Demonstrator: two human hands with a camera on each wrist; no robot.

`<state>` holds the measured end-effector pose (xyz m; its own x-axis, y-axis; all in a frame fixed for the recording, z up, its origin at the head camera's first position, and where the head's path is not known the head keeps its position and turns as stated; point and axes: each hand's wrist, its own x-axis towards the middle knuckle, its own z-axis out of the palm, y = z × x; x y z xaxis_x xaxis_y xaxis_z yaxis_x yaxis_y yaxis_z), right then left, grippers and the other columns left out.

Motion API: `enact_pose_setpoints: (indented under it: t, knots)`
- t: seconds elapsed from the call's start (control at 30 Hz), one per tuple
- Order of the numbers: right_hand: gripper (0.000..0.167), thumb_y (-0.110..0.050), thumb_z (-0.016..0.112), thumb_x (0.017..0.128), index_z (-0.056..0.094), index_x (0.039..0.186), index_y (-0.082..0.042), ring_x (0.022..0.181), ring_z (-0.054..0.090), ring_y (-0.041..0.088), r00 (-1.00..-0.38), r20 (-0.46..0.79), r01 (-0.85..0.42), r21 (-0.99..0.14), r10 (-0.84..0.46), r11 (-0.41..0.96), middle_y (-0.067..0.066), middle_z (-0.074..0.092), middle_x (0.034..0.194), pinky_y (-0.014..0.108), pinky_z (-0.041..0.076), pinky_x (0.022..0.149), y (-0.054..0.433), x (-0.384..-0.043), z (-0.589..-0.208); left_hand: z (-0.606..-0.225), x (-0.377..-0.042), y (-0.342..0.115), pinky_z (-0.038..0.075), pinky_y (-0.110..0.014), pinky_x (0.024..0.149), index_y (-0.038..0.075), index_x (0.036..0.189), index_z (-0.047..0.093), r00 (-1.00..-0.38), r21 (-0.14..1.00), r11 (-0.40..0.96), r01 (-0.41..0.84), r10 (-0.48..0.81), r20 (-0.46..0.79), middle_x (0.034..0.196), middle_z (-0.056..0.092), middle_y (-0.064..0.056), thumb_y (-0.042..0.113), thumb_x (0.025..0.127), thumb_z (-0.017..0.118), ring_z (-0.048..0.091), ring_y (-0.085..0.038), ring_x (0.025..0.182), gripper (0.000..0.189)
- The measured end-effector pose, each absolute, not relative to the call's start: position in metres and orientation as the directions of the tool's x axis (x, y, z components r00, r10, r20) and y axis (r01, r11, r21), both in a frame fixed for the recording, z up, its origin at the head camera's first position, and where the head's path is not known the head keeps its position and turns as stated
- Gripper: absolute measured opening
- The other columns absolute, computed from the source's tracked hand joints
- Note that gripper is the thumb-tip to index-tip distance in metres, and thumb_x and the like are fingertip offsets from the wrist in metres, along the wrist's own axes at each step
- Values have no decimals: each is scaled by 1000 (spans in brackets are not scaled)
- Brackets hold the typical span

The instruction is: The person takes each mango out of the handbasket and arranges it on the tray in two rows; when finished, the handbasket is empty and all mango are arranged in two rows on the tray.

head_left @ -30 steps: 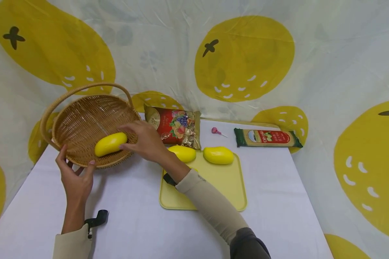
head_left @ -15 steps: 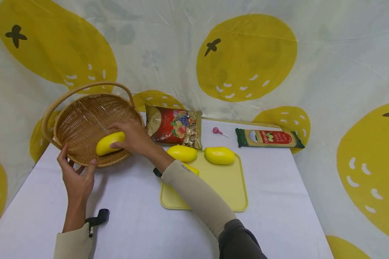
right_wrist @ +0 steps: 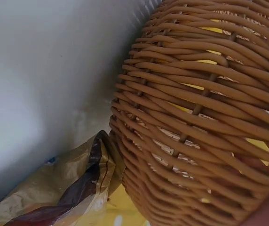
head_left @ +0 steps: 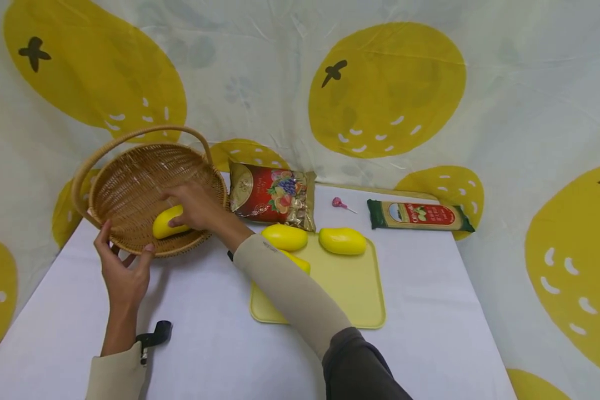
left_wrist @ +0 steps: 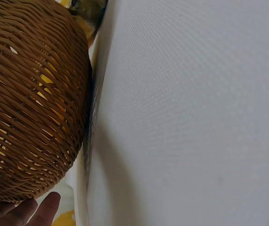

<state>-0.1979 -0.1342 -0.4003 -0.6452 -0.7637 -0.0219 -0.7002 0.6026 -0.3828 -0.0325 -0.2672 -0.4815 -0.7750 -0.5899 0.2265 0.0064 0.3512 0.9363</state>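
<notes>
A wicker basket (head_left: 130, 183) with an arched handle tilts toward me at the table's left. My left hand (head_left: 126, 278) grips its near rim; in the left wrist view fingertips (left_wrist: 47, 209) show against the rim below the woven side. Inside the basket lies a yellow mango (head_left: 164, 224), and my right hand (head_left: 195, 208) grips its right end, covering that part. In the right wrist view the basket's outer weave (right_wrist: 200, 103) fills much of the picture, with yellow showing through the gaps.
A yellow tray (head_left: 347, 300) bears three more mangoes (head_left: 342, 241), one partly behind my right sleeve. Close beside the basket leans a red and gold candy bag (head_left: 272, 194). Farther right lie a pink lollipop (head_left: 338, 202) and a green-ended packet (head_left: 420, 215).
My right hand has reached farther left into the basket and now covers more of the mango. The left hand keeps its hold on the rim. The view has shifted slightly.
</notes>
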Motion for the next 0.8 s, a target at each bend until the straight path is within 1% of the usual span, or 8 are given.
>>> enact_pose_setpoints:
  t: [0.13,0.23,0.4,0.6,0.7,0.8]
  knots:
    - [65,-43,87,87,64,147,-32,150,45,12,-640,-72,-697,-365,-765,618,-14,58,155,26,33,125,-140,-203,-403,-481,-34,-265,48,-50,119,32,166,23,-779,938,347,15,-584,228,173,28,6,11,94,73,40,-32,154,90]
    - [65,-42,87,87,64,146,-31,149,46,11,-639,-111,-685,-366,-761,629,-13,58,154,25,35,124,-143,-206,-405,-482,-34,-264,47,-52,119,32,167,23,-785,937,350,17,-576,230,173,27,7,11,95,73,39,-32,154,91]
    - [64,-40,88,86,64,145,-31,143,52,11,-637,-149,-672,-373,-756,640,-14,60,152,23,41,118,-150,-208,-408,-482,-33,-264,48,-52,119,32,167,22,-786,933,359,12,-573,231,173,26,10,13,95,73,38,-31,155,91]
    - [64,-36,90,85,65,144,-32,136,54,8,-637,-204,-656,-364,-744,661,-13,62,148,22,45,113,-160,-208,-412,-482,-31,-266,48,-51,119,34,167,22,-782,933,360,3,-581,227,173,26,11,15,95,74,38,-31,155,91]
    - [63,-36,91,83,67,141,-31,133,56,8,-635,-209,-669,-333,-744,664,-12,63,145,23,47,110,-162,-208,-414,-481,-31,-265,47,-53,119,34,167,22,-780,934,357,3,-584,226,173,27,10,14,94,74,39,-31,155,91]
    - [60,-35,92,83,68,138,-31,128,58,9,-624,-200,-694,-303,-755,653,-11,66,141,24,48,107,-163,-208,-415,-480,-31,-265,45,-58,119,33,167,23,-781,935,354,9,-582,227,173,26,8,13,94,73,38,-31,155,91]
